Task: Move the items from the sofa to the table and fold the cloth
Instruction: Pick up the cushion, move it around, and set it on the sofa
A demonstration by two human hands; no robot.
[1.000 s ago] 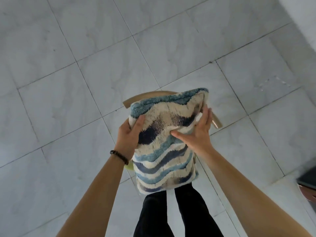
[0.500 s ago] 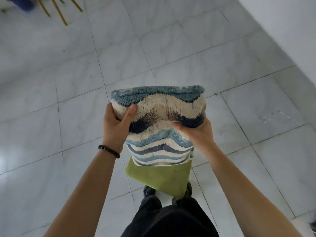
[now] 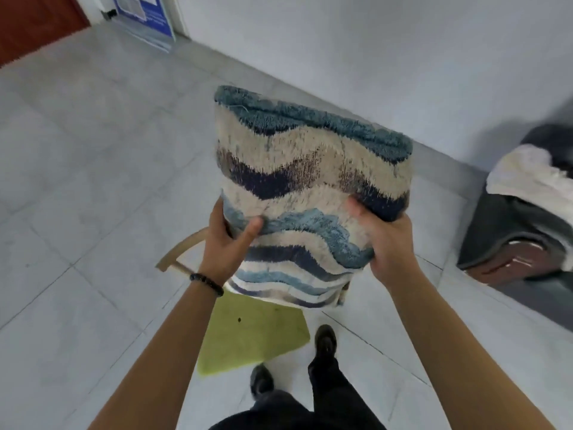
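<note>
Both grips, left hand (image 3: 226, 243) and right hand (image 3: 387, 240), clutch the striped rug (image 3: 310, 169) over a green chair (image 3: 248, 336); dark sofa (image 3: 508, 237) bearing pale cloth (image 3: 533, 175) rightward.

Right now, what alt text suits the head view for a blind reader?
A left hand and a right hand hold a folded shaggy mat with wavy blue stripes above a tiled floor, a green cloth showing beneath it. A dark sofa with a white cloth stands at right.

Folded, wavy blue-and-cream shaggy cloth (image 3: 313, 193), held aloft.
</note>
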